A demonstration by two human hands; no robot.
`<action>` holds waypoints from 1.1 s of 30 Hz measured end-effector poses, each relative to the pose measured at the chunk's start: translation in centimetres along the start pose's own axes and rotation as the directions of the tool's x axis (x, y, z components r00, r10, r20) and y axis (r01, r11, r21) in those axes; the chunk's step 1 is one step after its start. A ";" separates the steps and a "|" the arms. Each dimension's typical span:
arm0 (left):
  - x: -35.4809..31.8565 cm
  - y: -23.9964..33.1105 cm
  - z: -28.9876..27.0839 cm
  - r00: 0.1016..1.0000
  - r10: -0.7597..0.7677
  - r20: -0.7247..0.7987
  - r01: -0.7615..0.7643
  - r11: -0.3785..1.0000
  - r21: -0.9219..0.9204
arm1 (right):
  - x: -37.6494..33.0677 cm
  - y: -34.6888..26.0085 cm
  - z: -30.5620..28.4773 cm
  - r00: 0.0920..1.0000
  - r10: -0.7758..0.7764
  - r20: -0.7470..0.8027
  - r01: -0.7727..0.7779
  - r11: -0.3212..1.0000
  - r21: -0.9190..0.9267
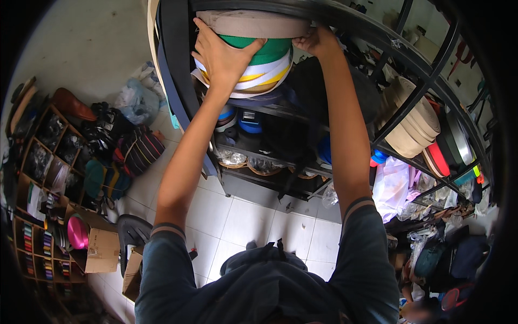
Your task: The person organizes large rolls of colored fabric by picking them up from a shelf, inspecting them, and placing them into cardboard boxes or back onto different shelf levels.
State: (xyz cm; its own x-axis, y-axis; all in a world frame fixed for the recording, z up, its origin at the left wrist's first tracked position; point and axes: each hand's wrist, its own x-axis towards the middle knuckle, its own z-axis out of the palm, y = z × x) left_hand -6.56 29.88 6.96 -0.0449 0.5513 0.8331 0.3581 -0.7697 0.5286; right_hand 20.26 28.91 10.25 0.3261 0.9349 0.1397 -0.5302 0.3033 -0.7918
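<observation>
1. Green webbing roll (pixel 276 49) is meeting the left grip (pixel 224 58), splayed and unclenched; the right grip (pixel 319 42) is curling at its edge, closure indeterminate.
2. It is probably handling heavy, firm, pliable; opposite sides are offering purchase.
3. Beige roll (pixel 253 24) is lying above, flat white-yellow bands (pixel 264 75) below, within a black rack (pixel 329 16).

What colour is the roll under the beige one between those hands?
That roll is green, showing best in the head view.
</observation>
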 end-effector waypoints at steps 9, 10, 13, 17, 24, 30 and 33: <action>-0.1 -0.6 -0.1 0.998 -0.020 -0.055 0.022 0.999 0.039 | -1.1 -0.4 1.4 0.999 -0.052 0.008 0.052 0.996 0.068; -0.1 -0.3 -0.1 0.998 -0.019 -0.064 0.023 0.998 0.055 | -1.3 -0.8 1.4 0.997 -0.068 -0.022 0.069 0.996 0.064; -0.1 -0.3 0.0 0.998 0.011 -0.060 -0.007 0.998 0.067 | -2.4 -2.0 1.6 0.989 -0.119 -0.092 0.124 0.991 0.056; -0.1 -0.5 0.0 0.988 0.102 -0.117 -0.091 0.992 0.091 | -4.4 -3.2 1.8 0.967 -0.180 -0.181 0.191 0.980 0.049; 0.2 -1.1 0.0 0.984 0.136 -0.111 -0.118 0.981 0.155 | -9.9 -4.7 0.2 0.903 -0.265 -0.338 0.292 0.956 0.029; 1.2 -2.4 -0.2 0.990 0.138 -0.036 -0.136 0.989 0.052 | -14.9 -2.9 -1.7 0.881 -0.288 -0.375 0.355 0.927 0.122; 1.3 -2.4 -0.4 0.990 0.135 -0.031 -0.133 0.989 0.060 | -18.2 -2.0 -0.8 0.874 -0.321 -0.364 0.391 0.910 0.135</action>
State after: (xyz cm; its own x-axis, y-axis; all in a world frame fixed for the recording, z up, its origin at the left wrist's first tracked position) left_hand -7.89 32.31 6.83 -0.0248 0.4326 0.9013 0.4160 -0.8153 0.4028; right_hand 16.04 11.09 8.83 0.7404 0.6528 0.1603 -0.4610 0.6667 -0.5856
